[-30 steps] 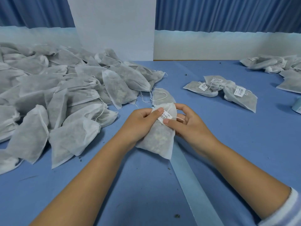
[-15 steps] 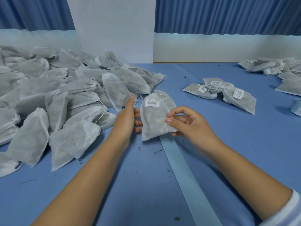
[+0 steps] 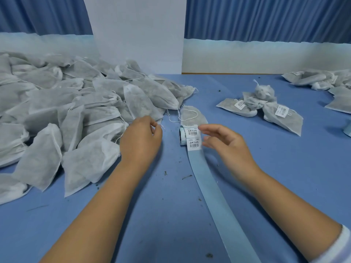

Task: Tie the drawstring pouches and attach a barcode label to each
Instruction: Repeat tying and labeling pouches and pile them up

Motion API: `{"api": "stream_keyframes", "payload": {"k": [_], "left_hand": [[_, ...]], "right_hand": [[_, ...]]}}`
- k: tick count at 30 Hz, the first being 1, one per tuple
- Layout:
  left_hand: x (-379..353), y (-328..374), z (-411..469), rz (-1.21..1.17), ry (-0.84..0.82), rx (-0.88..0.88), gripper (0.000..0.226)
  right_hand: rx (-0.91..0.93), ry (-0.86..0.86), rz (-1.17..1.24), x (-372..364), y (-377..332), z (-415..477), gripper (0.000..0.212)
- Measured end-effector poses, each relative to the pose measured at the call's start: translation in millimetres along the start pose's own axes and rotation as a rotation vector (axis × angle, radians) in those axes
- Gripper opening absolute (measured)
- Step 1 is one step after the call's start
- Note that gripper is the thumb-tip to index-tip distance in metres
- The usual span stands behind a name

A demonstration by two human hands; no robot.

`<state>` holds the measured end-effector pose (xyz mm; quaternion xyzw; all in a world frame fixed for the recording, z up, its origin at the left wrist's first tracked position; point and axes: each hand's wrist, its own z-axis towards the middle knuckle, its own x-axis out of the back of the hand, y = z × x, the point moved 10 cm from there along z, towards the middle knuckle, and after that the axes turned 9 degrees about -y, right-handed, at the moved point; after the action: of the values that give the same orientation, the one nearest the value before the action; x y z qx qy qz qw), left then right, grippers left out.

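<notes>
Blue table (image 3: 152,215); untied pouches (image 3: 66,120) sit heaped left, within reach; labelled pouches (image 3: 266,109) lie apart, far right; label roll (image 3: 190,135) lies centre; left hand (image 3: 140,141) loosely curled, empty; right hand (image 3: 226,143) released, fingers beside the roll, likely to peel one.

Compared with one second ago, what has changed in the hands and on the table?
Both hands let go of the labelled pouch; it now sits, blurred, on the small labelled pile at the right. The left hand moved toward the big pile, the right hand toward the label roll, both holding nothing. The piles and the backing strip stayed put.
</notes>
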<state>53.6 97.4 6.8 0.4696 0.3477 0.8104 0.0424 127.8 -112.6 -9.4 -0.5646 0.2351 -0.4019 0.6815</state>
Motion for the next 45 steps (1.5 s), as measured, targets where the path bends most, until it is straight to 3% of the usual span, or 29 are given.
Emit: {"api": "stream_keyframes", "payload": {"k": [8, 14, 18, 22, 26, 31, 36, 39, 45], "left_hand": [[35.0, -1.4, 6.5, 0.306, 0.103, -0.016, 0.023], [29.5, -30.4, 15.5, 0.385, -0.087, 0.132, 0.03], [22.0, -35.0, 20.1, 0.243, -0.147, 0.089, 0.034], [25.7, -11.0, 18.0, -0.086, -0.099, -0.092, 0.032], [12.6, 23.2, 6.7, -0.384, -0.197, -0.252, 0.027], [-11.4, 57.1, -14.1, -0.498, -0.341, -0.407, 0.035], [-23.8, 62.9, -21.7, -0.686, -0.485, -0.379, 0.021], [-26.0, 60.7, -22.5, -0.697, -0.528, -0.339, 0.02], [-18.4, 60.7, -22.3, -0.405, -0.504, -0.411, 0.024]], "right_hand": [[0.126, -0.114, -0.311, -24.8, -9.7, -5.4, 0.029], [0.181, -0.214, -0.462, -40.4, -11.3, -10.0, 0.028], [0.162, -0.229, -0.47, -42.2, -10.1, -9.9, 0.026], [0.168, -0.218, -0.46, -41.8, -11.6, -10.4, 0.026], [0.177, -0.183, -0.403, -38.8, -11.5, -10.6, 0.024], [0.051, -0.113, -0.198, -27.3, 2.8, -5.3, 0.026], [-0.016, -0.104, 0.072, -23.1, 11.5, -2.8, 0.022], [-0.012, -0.104, 0.107, -22.9, 10.7, -2.1, 0.02], [-0.024, -0.043, 0.116, -15.1, 7.2, -2.4, 0.026]]}}
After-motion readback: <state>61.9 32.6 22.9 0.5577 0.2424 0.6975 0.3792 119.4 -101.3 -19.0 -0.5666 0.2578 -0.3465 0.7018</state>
